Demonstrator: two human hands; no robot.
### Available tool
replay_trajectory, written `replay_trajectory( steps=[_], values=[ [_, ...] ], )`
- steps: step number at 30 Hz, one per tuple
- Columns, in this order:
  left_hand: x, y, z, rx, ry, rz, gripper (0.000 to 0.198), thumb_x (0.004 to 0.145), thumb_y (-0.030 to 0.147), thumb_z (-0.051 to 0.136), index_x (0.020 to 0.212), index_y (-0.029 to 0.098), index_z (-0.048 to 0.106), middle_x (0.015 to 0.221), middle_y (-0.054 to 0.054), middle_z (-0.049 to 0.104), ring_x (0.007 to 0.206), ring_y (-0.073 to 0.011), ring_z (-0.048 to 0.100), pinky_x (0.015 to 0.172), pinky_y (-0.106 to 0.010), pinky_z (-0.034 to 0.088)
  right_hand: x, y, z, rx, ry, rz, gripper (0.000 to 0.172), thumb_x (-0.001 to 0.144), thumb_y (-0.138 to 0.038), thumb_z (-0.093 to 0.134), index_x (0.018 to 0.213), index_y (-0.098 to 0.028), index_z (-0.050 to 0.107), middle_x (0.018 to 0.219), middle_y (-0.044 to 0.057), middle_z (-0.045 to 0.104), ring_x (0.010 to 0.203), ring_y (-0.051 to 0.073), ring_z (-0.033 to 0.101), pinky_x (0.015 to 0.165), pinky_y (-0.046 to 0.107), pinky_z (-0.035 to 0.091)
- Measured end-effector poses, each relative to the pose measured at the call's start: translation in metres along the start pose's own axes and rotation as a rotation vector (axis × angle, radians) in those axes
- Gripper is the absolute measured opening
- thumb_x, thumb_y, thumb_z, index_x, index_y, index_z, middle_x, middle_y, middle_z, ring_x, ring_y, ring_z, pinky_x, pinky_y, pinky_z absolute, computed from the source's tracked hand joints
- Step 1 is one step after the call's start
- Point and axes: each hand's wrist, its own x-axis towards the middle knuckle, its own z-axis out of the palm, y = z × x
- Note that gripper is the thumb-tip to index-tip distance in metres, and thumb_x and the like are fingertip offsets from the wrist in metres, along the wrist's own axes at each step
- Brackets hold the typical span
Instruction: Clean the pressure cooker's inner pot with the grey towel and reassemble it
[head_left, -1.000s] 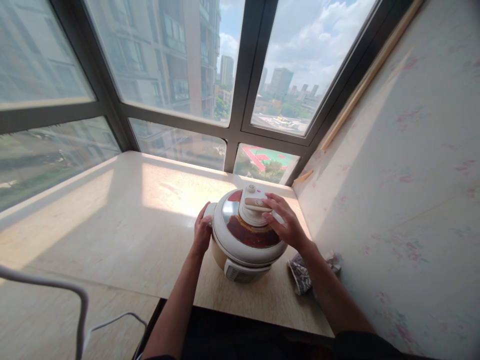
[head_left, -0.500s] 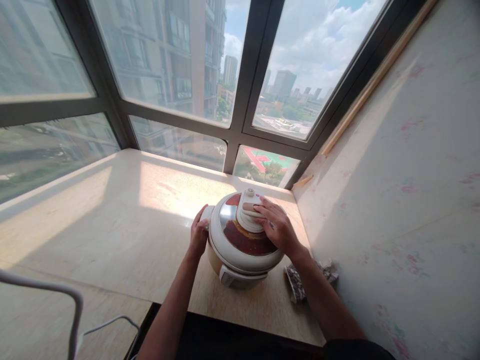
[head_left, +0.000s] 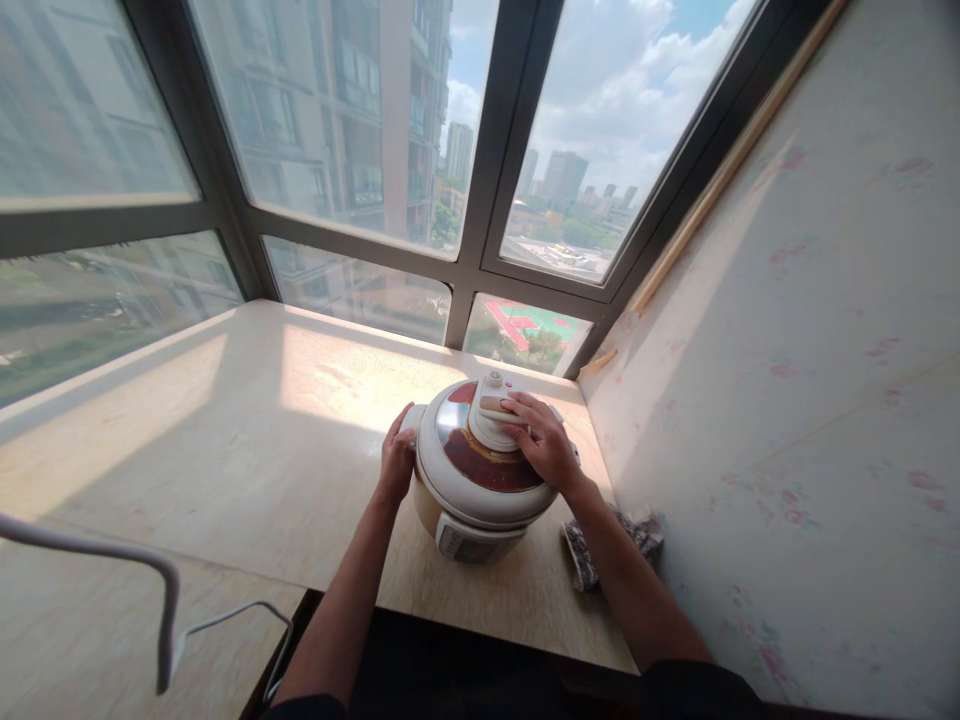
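Observation:
A white and tan electric pressure cooker stands upright on the stone ledge, its control panel facing me. Its lid sits on top, with a brown-red and shiny centre and a raised handle. My left hand is closed around the side handle at the cooker's left. On the lid handle rests my right hand, thumb on the near side and fingers curled over its right end.
A patterned cloth lies right of the cooker, partly behind my right forearm. Grey cables cross the lower left. Windows rise behind the ledge; a papered wall stands on the right.
The view has shifted slightly, and the cooker sits a little higher in the picture. Its lid handle looks turned slightly, with my right hand still on it. My left hand keeps its hold.

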Motion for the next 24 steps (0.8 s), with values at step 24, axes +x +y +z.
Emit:
replay_trajectory(
  steps=[24],
  values=[
    [-0.004, 0.003, 0.007, -0.003, 0.005, 0.091, 0.064, 0.077, 0.046, 0.073, 0.132, 0.015, 0.062, 0.112, -0.010, 0.074, 0.102, -0.0272, 0.069, 0.089, -0.039, 0.055, -0.009, -0.003, 0.002, -0.066, 0.016, -0.034, 0.040, 0.097, -0.026, 0.055, 0.136, -0.028, 0.062, 0.143, 0.010, 0.059, 0.135, 0.027, 0.054, 0.116, 0.050, 0.044]
  ],
)
